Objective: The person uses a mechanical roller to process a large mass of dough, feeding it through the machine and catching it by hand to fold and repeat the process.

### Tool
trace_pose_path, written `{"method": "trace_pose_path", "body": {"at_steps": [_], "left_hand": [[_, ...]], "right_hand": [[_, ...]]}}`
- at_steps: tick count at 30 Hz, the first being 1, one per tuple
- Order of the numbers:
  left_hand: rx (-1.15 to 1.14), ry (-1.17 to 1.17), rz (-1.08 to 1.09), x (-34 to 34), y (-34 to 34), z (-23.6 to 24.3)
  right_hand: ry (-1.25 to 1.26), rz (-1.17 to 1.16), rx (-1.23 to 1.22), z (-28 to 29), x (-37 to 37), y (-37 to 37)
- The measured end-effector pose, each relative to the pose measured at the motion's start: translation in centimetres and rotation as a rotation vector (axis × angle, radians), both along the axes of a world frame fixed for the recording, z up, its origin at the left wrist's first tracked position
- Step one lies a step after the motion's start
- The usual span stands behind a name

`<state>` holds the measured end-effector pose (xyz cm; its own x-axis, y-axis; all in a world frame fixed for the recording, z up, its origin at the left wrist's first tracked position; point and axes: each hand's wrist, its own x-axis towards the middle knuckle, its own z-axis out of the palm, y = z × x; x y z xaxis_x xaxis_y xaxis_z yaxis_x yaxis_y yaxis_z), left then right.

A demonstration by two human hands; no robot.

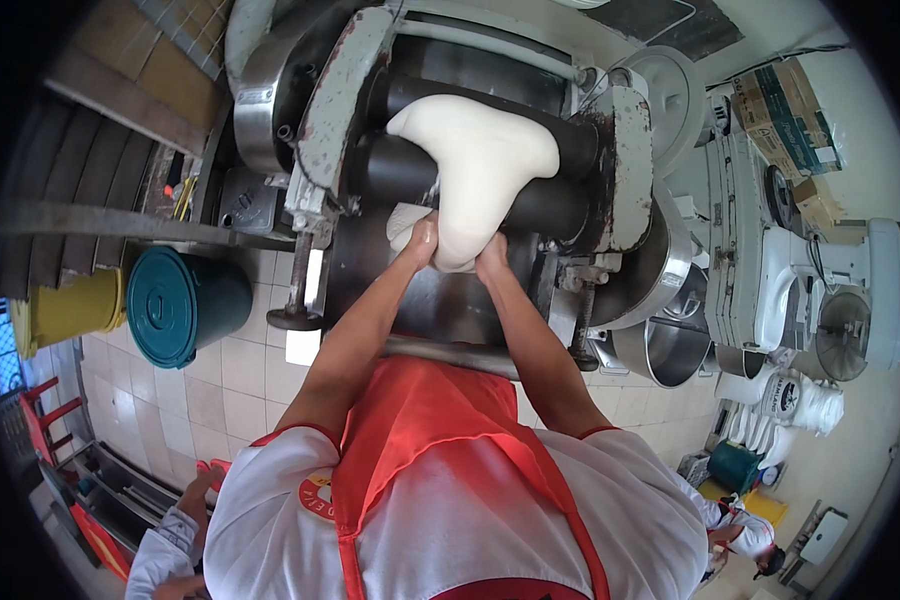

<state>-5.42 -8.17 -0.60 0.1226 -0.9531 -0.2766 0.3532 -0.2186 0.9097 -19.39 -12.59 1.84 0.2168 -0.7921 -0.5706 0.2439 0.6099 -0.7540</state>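
Note:
A large white piece of dough point(485, 150) lies draped over the dark rollers point(382, 165) of a dough roller machine point(630, 165). It is wide at the far side and narrows to a thick tongue that hangs down toward me. My left hand point(423, 241) grips the left side of this tongue, and my right hand point(492, 256) holds its right side. The fingers of both hands are mostly hidden behind the dough. A pale, textured flap point(403, 222) shows beside my left hand; whether it is dough or cloth I cannot tell.
Steel mixing bowls point(660, 350) stand to the right, near a white mixer point(800, 255). On the left are a green lidded bin point(165, 305), a yellow bin point(75, 305) and shelving. Co-workers in white point(165, 555) appear at lower left and lower right point(745, 530).

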Motion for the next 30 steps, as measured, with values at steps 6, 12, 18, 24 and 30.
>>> {"method": "trace_pose_path", "body": {"at_steps": [6,12,18,24,30], "left_hand": [[-0.018,0.62,0.253,3.4,5.2,6.9],[0.756,0.321,0.462,3.3,4.6,3.5],[0.354,0.235,-0.227,7.0,-3.4,-9.8],[0.225,0.183,-0.028,3.8,-3.8,-9.9],[0.116,0.358,0.016,2.3,0.8,1.2]], "right_hand": [[-0.338,-0.137,-0.085,8.5,-3.8,3.2],[0.029,-0.234,0.498,2.0,-8.4,5.3],[-0.189,0.102,0.55,-2.1,-4.5,-3.0],[-0.533,0.12,0.215,-5.9,-0.9,-4.5],[-0.225,-0.03,0.065,-1.6,0.4,-1.6]]}}
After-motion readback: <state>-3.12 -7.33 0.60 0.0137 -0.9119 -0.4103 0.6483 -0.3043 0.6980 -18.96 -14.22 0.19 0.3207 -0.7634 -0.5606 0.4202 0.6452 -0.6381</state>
